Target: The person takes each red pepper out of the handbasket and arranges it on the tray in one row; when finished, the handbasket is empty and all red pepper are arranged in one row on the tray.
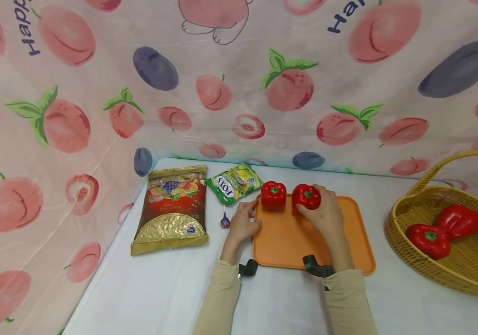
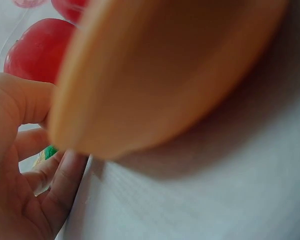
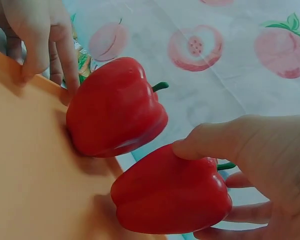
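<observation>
The right hand has its grip closed on a red pepper, thumb on one side and fingers on the other, at the 12 o'clock edge of the orange tray. A second pepper stands just beside it, at the tray's 11 o'clock corner. At 9 o'clock the left hand has its grip partly closed, apparently pinching the rim, though the left wrist view is blurred there. Farther out at 9 o'clock lie a lollipop and a candy bag; a green packet is at 10. At 3 o'clock on the surface, a wicker basket holds two more peppers.
</observation>
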Demonstrator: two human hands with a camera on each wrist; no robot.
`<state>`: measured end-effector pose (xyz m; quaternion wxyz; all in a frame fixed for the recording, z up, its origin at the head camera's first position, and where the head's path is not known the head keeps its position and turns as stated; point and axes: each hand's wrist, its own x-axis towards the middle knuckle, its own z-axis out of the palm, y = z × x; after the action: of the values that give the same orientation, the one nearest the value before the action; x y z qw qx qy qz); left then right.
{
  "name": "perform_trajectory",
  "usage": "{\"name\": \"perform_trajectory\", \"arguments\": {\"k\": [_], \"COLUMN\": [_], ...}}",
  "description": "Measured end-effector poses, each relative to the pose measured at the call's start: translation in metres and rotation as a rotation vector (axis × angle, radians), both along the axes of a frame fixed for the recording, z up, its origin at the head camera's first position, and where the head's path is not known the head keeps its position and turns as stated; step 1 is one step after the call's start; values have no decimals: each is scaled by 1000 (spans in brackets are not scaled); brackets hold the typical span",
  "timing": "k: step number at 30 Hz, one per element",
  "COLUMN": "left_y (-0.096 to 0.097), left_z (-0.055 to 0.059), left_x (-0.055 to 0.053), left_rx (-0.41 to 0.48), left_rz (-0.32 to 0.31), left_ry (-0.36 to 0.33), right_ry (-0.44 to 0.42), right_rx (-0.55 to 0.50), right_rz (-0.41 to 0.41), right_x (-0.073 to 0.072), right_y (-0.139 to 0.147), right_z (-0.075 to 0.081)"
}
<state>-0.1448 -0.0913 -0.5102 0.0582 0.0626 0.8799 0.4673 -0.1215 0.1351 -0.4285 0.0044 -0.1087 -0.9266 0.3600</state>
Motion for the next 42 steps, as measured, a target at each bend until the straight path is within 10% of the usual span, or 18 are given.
{"name": "perform_trajectory", "arguments": {"k": [42], "left_y": [-1], "left_z": [1], "left_x": [2], "left_rx": [-22], "left_rz": [-10], "left_ry": [29], "right_ry": [59], "right_rx": [-76], "right_rz": [-88], "right_x": [3], "right_y": [12], "right_z": [6]}}
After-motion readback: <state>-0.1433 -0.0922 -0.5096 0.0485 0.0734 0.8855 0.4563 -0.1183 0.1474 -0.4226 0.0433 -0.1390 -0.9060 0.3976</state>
